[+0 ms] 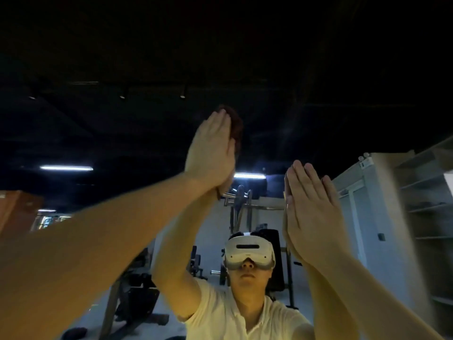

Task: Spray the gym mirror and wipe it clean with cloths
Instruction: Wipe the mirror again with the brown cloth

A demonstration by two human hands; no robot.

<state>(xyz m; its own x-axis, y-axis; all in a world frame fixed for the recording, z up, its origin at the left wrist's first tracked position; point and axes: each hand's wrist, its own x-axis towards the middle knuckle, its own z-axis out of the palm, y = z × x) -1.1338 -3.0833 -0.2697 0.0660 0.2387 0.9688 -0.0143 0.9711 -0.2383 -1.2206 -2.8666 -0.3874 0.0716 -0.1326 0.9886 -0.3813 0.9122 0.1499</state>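
The left hand [210, 148] is lying flat and open just at 11 o'clock of the view's middle, pressing a dark reddish cloth [235, 123] against the mirror [282, 99]. The cloth is peeking out at 1 o'clock of the fingers. The right hand [316, 217], at 4 o'clock, is also resting open with straight fingers on the glass. Whether a cloth is lying under it I cannot tell.

The main risk, as I judge it, is that the cloth is only being pinned by the palm, not gripped, so a fast stroke is likely to leave it behind or let it drop. If the right palm is touching the glass bare, it is probably laying fresh prints where wiping is meant to clear them. The room is looking dim, so streaks are likely going unnoticed — and both arms are leaning weight into the glass.
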